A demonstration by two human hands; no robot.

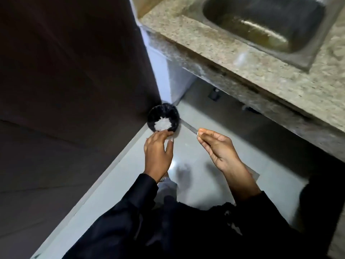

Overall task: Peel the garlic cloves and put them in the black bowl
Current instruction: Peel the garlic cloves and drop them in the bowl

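- Down low, black bowl [163, 117] sat on floor [196, 165] in corner by dark wall [65, 81], w/ pale peeled garlic cloves [162, 124] inside.
- L hand [158, 152] hovered just under bowl, fingers relaxed, something pale at fingertips, can't tell what.
- R hand [217, 146] pinched thin whitish bit, prob. skin.
- Granite worktop [224, 53] w/ steel sink [265, 21] upper right.

Quick count from my feed: I've got two hands in shot, the left hand [158, 148] and the right hand [217, 146]. One black bowl [163, 117] on the floor, far from me in the corner, with one whitish heap [162, 124] inside, too blurry for me to count pieces. One granite counter [233, 58] on the right, one steel sink [265, 21] set in it.
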